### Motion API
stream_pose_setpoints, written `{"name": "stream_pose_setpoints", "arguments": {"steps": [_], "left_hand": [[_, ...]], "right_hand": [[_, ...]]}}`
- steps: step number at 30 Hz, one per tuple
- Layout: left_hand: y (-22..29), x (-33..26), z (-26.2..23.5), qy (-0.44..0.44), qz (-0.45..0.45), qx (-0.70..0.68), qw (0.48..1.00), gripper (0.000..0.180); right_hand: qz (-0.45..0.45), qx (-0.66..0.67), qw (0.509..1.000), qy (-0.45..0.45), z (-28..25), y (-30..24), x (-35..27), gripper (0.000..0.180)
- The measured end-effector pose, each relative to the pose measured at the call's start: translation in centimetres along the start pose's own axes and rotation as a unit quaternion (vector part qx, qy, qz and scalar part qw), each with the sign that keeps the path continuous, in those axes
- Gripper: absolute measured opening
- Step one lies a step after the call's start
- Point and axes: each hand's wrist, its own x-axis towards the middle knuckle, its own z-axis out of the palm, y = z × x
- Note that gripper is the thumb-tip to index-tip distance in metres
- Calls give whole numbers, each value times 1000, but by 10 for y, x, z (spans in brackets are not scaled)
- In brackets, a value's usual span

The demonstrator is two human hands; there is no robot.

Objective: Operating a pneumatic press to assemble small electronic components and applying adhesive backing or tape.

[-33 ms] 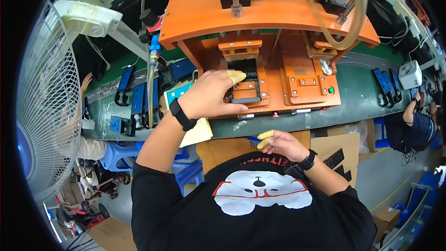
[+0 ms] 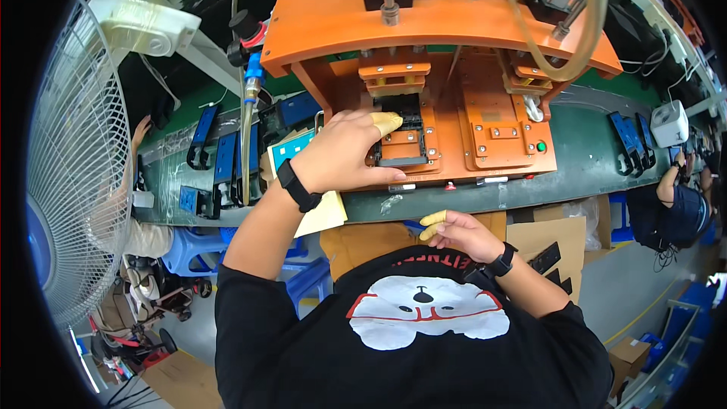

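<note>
**Left hand at the orange press, right hand low with a blue piece**

The left hand [image 2: 344, 153] lies on the base of the orange press fixture [image 2: 447, 23], at about 12 o'clock from the person's chest. Its fingers are spread wide and flat, and they hold nothing. The index fingertip wears a yellow finger cot [image 2: 387, 123] and touches the dark part [image 2: 404, 138] that sits in the left nest of the fixture, under the orange clamp block. A black wristband [image 2: 298, 185] is on this wrist.

The right hand [image 2: 463, 233] is close to the body, at about 1 o'clock from the chest and below the edge of the green table [image 2: 587, 148]. Its fingers are curled narrow, with yellow cots on two fingertips, and they pinch a small blue piece [image 2: 413, 225]; what it is I cannot tell. A black watch [image 2: 501, 263] is on this wrist.

At 9 o'clock from the left hand, blue holders [image 2: 224, 157] lie in a row on the table. A white fan [image 2: 72, 174] stands at the far 9 o'clock side. At 3 o'clock another person [image 2: 674, 208] in dark clothes sits at the same table.
</note>
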Motion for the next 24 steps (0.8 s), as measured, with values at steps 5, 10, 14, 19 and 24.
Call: {"name": "stream_pose_setpoints", "arguments": {"steps": [5, 10, 14, 19, 24], "left_hand": [[-20, -52, 43, 282, -24, -53, 958, 72], [-12, -87, 95, 266, -131, 13, 955, 63], [-11, -104, 111, 323, -154, -77, 931, 77], [-9, -157, 146, 191, -259, 13, 947, 87], [-26, -189, 160, 152, -246, -42, 956, 41]], "right_hand": [[-35, -99, 994, 31, 4, -7, -1, 29], [-14, -154, 988, 17, 1, -6, 10, 30], [-12, -160, 987, 0, 12, 4, 31, 29], [-13, -182, 983, -1, 24, 3, 42, 29], [14, -179, 984, -7, 24, 8, 57, 28]]}}
